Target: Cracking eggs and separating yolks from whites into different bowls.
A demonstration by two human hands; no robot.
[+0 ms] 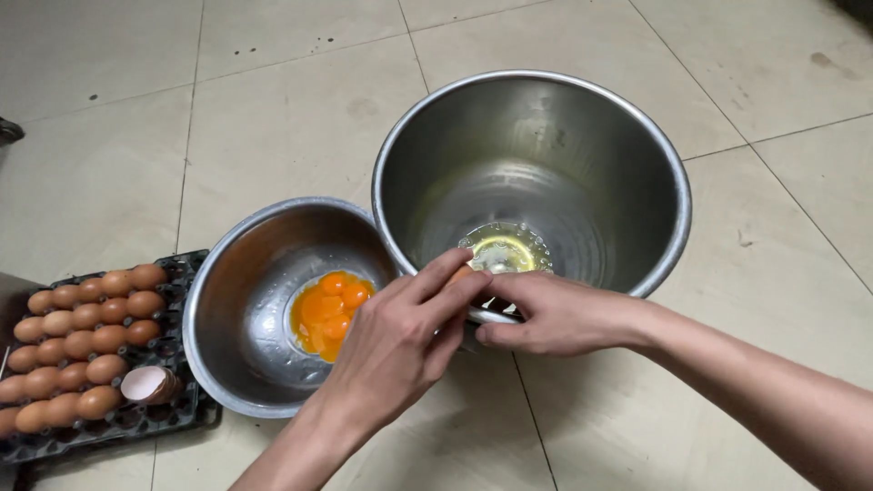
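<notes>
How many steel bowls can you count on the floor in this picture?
2. The small bowl with yolks sits left, beside the egg tray; the large bowl stands right of it, rims touching. None seem hidden.

I hold a brown egg [460, 275] with both hands at the near rim of the big steel bowl [655, 164], my left hand [396, 345] and my right hand [555, 318] pressed together around it. Inside this bowl lies some clear egg white [506, 248]. Just left of it stands a smaller steel bowl [238, 309] with several yolks [329, 312]. Everything stands on the tiled floor [273, 118]. At the left edge is a black tray [186, 268] of brown eggs [77, 341], with one empty shell [145, 384].
</notes>
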